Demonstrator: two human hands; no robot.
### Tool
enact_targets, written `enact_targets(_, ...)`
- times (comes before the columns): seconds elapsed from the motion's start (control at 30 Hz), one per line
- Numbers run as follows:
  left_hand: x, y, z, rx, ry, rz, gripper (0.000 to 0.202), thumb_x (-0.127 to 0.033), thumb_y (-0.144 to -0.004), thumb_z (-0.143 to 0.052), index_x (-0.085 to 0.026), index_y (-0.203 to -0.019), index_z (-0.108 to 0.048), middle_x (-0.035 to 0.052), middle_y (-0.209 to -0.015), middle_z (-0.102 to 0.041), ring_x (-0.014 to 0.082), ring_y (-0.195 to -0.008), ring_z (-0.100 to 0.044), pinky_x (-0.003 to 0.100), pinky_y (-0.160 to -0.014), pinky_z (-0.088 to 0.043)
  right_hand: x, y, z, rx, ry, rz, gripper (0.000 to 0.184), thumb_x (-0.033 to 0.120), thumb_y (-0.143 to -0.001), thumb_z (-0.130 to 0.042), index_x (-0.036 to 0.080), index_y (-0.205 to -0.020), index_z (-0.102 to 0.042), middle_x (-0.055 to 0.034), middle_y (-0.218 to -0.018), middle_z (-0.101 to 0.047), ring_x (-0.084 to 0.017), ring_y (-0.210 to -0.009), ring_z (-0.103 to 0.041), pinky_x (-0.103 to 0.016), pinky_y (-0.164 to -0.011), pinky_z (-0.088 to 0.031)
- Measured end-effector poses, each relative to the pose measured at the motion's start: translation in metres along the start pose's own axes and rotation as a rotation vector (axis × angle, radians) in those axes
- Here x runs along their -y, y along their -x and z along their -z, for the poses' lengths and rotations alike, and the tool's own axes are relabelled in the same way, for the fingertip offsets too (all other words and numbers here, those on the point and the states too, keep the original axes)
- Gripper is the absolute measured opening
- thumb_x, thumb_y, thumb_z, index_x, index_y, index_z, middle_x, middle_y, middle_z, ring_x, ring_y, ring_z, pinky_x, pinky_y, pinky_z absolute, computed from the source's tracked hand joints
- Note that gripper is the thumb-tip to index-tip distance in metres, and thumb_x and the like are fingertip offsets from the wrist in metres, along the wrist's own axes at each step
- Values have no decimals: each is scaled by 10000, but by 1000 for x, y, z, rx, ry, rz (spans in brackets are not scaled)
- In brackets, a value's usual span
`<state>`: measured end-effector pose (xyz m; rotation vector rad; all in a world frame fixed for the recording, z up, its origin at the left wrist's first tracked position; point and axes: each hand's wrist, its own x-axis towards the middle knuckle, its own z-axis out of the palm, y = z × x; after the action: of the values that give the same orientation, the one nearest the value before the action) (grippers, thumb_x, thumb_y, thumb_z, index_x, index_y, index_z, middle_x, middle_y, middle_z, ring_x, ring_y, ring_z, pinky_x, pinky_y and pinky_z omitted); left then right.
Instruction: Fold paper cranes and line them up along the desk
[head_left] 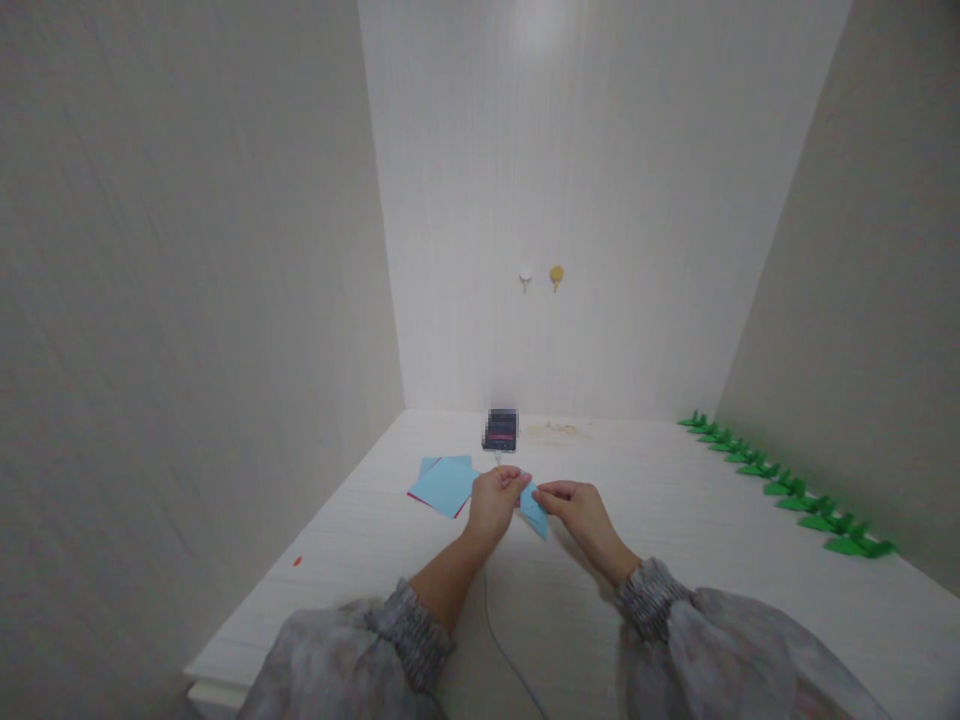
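A small folded light blue paper piece [535,511] is held between both my hands above the white table [675,520]. My left hand [495,500] pinches its left end with curled fingers. My right hand [577,510] pinches its right edge with fingertips pressed together. A stack of light blue paper sheets [444,484], with a pink edge showing beneath, lies flat on the table just left of my left hand.
A row of several green folded paper figures [780,488] runs along the right wall. A small dark device [500,429] sits at the back, with a thin cable [502,640] running toward me. Two hooks [541,276] hang on the far wall. A tiny orange scrap [298,561] lies at left.
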<state>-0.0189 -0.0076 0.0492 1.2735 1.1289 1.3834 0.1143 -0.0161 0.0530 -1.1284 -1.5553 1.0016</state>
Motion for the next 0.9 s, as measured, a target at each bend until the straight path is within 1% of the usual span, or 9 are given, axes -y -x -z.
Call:
enact_targets(0.1, 0, 0, 1, 0, 33, 23, 228, -341, -576, -628, -129, -639, -573, -5, -507, -551, 92, -458, -473, 208, -471, -368, 1, 0, 0, 2, -2, -5, 277, 340, -630, -590, 114, -747, -698, -82, -681, -677, -184, -613, -592, -287, -602, -446)
enact_targets(0.23, 1, 0, 2, 15, 71, 37, 237, -339, -562, -638, -125, -639, -570, -2, -523, -556, 91, -468, -481, 211, -483, -380, 2, 2, -1, 14, -56, -48, 306, 366, -625, -594, 103, -746, -694, -76, -641, -667, -180, -610, -590, -287, -611, -445)
enact_targets(0.43, -4, 4, 1, 12, 122, 64, 251, -344, -536, -653, -121, -590, -552, -16, -486, -522, 80, -446, -457, 203, -468, -363, 3, 3, -2, 0, -93, -52, 277, 359, -604, -614, 110, -700, -690, -80, -655, -664, -172, -608, -575, -280, -615, -433)
enact_targets(0.5, -5, 5, 0, 6, 103, 55, 239, -341, -547, -644, -126, -576, -543, -24, -473, -505, 75, -437, -441, 199, -457, -351, 3, 3, -2, -16, -89, -51, 244, 340, -597, -618, 116, -665, -685, -75, -641, -659, -161, -589, -562, -272, -605, -424)
enact_targets(0.63, -7, 6, 0, -9, 27, -23, 213, -329, -570, -632, -134, -606, -553, -25, -485, -512, 73, -445, -432, 195, -460, -340, 4, 4, -2, -42, -105, -52, 215, 326, -593, -615, 121, -625, -672, -59, -613, -645, -148, -571, -545, -265, -602, -414)
enact_targets(0.7, -7, 5, 0, 10, 53, -19, 232, -331, -553, -649, -134, -636, -558, -16, -510, -536, 77, -460, -448, 198, -478, -349, 4, 4, -2, -51, -112, -57, 223, 336, -591, -614, 121, -619, -667, -54, -607, -639, -146, -569, -540, -265, -603, -412)
enact_targets(0.77, -8, 5, 0, 46, 111, 19, 268, -336, -522, -673, -129, -645, -555, -8, -522, -548, 79, -466, -460, 202, -492, -356, 5, 4, -2, -50, -114, -61, 227, 339, -591, -611, 119, -614, -661, -49, -597, -632, -143, -563, -533, -261, -596, -409)
enact_targets(0.9, -9, 5, 1, 102, 151, 64, 280, -343, -501, -686, -121, -611, -555, -14, -507, -532, 71, -455, -444, 199, -488, -339, 7, 3, -3, -16, -80, -56, 213, 321, -614, -587, 117, -593, -646, -40, -578, -617, -138, -556, -521, -252, -579, -401)
